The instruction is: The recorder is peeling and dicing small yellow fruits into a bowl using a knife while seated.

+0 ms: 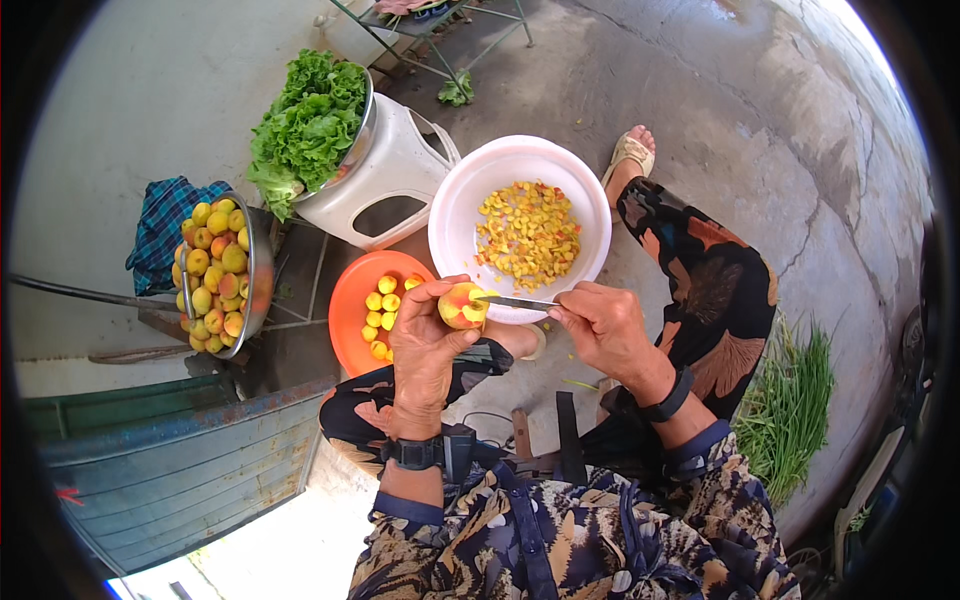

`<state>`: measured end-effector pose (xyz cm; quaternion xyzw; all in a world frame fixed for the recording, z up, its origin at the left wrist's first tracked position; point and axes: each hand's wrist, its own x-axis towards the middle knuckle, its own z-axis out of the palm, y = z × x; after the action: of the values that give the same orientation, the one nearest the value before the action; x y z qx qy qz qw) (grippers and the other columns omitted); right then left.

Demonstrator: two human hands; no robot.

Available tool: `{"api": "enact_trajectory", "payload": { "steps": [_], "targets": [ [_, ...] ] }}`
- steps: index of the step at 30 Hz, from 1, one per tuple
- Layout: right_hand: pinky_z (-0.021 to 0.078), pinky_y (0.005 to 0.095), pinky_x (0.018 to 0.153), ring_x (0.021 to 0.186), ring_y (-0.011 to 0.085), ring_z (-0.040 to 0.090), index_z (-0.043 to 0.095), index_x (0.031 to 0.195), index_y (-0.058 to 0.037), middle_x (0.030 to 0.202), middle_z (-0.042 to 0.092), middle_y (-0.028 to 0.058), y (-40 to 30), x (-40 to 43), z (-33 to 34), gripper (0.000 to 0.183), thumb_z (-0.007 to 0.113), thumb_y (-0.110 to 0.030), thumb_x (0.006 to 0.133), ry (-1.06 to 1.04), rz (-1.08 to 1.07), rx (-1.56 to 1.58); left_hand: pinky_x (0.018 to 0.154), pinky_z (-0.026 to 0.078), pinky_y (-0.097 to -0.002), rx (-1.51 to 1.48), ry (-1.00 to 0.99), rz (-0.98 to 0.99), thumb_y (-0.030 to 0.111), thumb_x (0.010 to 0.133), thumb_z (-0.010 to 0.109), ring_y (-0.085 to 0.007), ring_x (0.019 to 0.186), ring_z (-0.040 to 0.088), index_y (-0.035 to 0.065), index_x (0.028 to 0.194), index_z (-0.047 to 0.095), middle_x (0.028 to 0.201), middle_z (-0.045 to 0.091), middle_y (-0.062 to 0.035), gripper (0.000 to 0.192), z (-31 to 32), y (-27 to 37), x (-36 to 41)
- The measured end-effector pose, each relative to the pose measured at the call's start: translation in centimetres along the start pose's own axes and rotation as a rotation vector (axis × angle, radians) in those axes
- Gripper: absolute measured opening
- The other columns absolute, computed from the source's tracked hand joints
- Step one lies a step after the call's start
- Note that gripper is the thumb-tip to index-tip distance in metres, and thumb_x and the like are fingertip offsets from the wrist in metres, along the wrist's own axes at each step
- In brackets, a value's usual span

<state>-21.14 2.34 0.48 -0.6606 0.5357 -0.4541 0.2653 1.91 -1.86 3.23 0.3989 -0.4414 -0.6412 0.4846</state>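
My left hand (424,345) holds a partly peeled peach (459,306) between fingers and thumb, its red and yellow skin still on much of it. In my right hand (606,330) is a small knife (519,303), its tip touching the bared yellow flesh. Both hands are over the near rim of a white plastic basin (450,217), in which many yellow and red peel pieces (529,234) lie. To the left, an orange basin (346,300) holds several peeled yellow fruits (390,301), partly hidden behind my left hand.
A metal bowl of whole peaches (217,270) stands at the left by a checked cloth (161,232). Leafy lettuce (315,112) fills a bowl on a white plastic stool (397,172). A metal-framed stand (442,37) is at the top; long green stalks (791,412) lie on the right floor.
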Motion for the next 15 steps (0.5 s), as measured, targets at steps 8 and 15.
{"api": "enact_trajectory", "payload": {
  "steps": [8, 15],
  "targets": [
    [0.0475, 0.0429, 0.054, 0.06, 0.0362, 0.062, 0.065, 0.074, -0.0017, 0.068, 0.062, 0.0153, 0.4, 0.1, -0.2, 0.009, 0.072, -0.006, 0.079, -0.061, -0.053, -0.025, 0.101, 0.053, -0.0347, 0.131, -0.104, -0.121, -0.018, 0.069, 0.075, -0.0231, 0.116, 0.062, -0.0023, 0.12, 0.059, 0.129, 0.061, -0.0169, 0.057, -1.3, 1.5, 0.5],
    [0.0451, 0.0424, 0.053, 0.057, 0.0378, 0.058, 0.064, 0.071, 0.0017, 0.062, 0.057, 0.0195, 0.4, -0.2, 1.2, 0.016, 0.07, -0.007, 0.083, -0.111, 0.12, 0.133, 0.1, 0.054, -0.0336, 0.212, -0.049, -0.045, -0.021, 0.07, 0.072, -0.0226, 0.112, 0.064, -0.003, 0.121, 0.059, 0.127, 0.062, -0.0169, 0.055, -1.0, 0.6, 0.6]
  ]
}}
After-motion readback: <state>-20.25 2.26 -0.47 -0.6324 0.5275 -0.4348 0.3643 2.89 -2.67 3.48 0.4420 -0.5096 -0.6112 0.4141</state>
